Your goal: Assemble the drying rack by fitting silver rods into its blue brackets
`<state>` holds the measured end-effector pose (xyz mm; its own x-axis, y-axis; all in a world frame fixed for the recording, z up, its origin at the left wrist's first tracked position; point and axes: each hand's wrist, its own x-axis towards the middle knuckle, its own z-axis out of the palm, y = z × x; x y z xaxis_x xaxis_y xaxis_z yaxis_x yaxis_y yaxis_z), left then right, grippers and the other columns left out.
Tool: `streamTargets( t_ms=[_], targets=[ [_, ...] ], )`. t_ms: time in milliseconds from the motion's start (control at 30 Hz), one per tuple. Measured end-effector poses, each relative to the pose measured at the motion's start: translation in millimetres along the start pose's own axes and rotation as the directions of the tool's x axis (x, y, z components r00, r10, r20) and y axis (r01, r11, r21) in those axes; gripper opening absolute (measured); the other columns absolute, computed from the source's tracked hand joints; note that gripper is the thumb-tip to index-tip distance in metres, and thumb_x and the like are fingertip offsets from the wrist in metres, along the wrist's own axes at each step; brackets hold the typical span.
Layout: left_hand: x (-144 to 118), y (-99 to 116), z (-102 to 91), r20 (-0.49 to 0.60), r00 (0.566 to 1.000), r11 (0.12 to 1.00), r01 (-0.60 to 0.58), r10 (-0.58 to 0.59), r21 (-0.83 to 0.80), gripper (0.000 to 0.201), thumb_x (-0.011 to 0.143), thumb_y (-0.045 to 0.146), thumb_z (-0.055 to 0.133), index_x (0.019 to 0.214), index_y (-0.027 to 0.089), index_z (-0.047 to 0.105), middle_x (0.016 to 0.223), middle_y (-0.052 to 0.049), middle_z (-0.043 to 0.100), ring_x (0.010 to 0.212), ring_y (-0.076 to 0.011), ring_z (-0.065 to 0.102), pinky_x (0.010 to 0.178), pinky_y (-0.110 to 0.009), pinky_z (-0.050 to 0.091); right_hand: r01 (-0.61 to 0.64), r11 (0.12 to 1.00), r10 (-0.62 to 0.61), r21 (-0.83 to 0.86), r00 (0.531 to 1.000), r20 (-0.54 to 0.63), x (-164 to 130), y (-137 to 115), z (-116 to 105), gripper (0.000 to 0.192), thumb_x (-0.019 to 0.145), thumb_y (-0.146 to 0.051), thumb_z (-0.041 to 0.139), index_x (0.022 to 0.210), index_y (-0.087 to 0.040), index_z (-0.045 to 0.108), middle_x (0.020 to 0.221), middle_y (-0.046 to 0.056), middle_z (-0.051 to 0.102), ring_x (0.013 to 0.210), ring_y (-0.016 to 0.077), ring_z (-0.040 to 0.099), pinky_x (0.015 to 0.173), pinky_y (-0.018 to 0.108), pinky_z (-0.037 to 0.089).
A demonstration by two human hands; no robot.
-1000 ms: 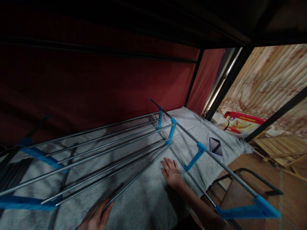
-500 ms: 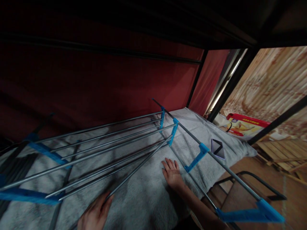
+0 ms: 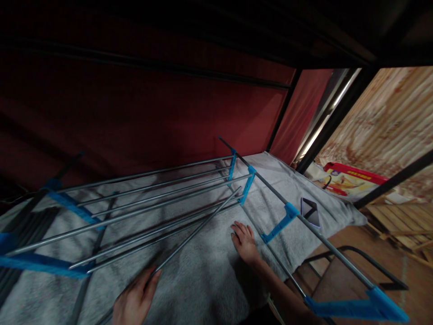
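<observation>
A partly assembled rack of grey metal tubes [image 3: 128, 219] joined by blue plastic brackets [image 3: 249, 183] lies on a grey blanket. My left hand [image 3: 137, 295], at the bottom, is closed around the near part of a loose metal tube [image 3: 199, 228]. That tube slants up to the right, and its far end is close to a blue bracket; whether they touch I cannot tell. My right hand [image 3: 245, 241] is empty, low over the blanket, its fingers apart. Beside it, a lower blue bracket [image 3: 280, 223] links two long side rails.
A phone [image 3: 310, 212] rests on the blanket [image 3: 209, 284] to the right. More dark tubes [image 3: 30, 234] lie at the left. Dark bed-frame posts [image 3: 331, 117] and a red wall [image 3: 152, 113] enclose the back. Beyond are a red and yellow box [image 3: 355, 180], wooden slats [image 3: 399, 214] and a chair [image 3: 338, 275].
The loose tube's far end has shifted slightly left and up, away from the blue bracket. My right hand's fingers have curled a little. The view has turned slightly.
</observation>
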<state>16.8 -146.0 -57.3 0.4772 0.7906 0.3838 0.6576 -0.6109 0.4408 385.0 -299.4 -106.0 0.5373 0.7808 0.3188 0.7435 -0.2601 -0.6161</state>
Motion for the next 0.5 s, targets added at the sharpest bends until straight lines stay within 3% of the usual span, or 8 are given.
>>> streamTargets(
  t_ms=[100,233,333,500],
  targets=[
    [-1,1,-2.1,0.037,0.999,1.000,0.004,-0.004,0.007,0.047,0.099,0.056,0.046,0.099,0.025,0.082,0.090,-0.004,0.084,0.076,-0.0245,0.081,0.069,-0.029,0.065,-0.124,0.948,0.146,0.294,0.988,-0.055,11,2,0,0.034,0.097,-0.039,0.051,0.116,-0.026,0.076,0.125,0.010,0.076,0.123,0.0275,0.067,0.120,0.055,0.037],
    [0,0,-1.8,0.044,0.999,0.999,-0.008,0.007,0.034,0.048,0.099,0.057,0.046,0.100,0.025,0.082,0.093,-0.003,0.084,0.080,-0.0243,0.081,0.071,-0.028,0.065,-0.264,0.720,0.366,0.642,0.930,-0.029,31,-5,-3,0.035,0.085,-0.054,0.066,0.101,-0.025,0.076,0.110,0.011,0.079,0.107,0.0280,0.069,0.103,0.048,0.050],
    [2,0,-0.1,0.021,0.999,0.999,-0.033,0.032,0.039,0.054,0.100,0.061,0.044,0.099,0.023,0.082,0.093,-0.004,0.084,0.080,-0.0246,0.081,0.070,-0.029,0.065,-0.289,0.586,0.436,0.757,0.900,0.005,45,-19,-8,0.034,0.075,-0.056,0.074,0.089,-0.025,0.074,0.095,0.007,0.077,0.093,0.0252,0.067,0.094,0.044,0.052],
    [6,3,0.1,0.004,0.999,0.998,-0.047,0.047,0.035,0.054,0.099,0.065,0.044,0.099,0.026,0.082,0.093,-0.003,0.084,0.081,-0.0236,0.081,0.072,-0.028,0.065,-0.300,0.456,0.436,0.838,0.896,0.084,63,-45,-21,0.040,0.065,-0.053,0.082,0.088,-0.021,0.074,0.085,0.007,0.074,0.081,0.0236,0.064,0.084,0.041,0.053]
  ],
)
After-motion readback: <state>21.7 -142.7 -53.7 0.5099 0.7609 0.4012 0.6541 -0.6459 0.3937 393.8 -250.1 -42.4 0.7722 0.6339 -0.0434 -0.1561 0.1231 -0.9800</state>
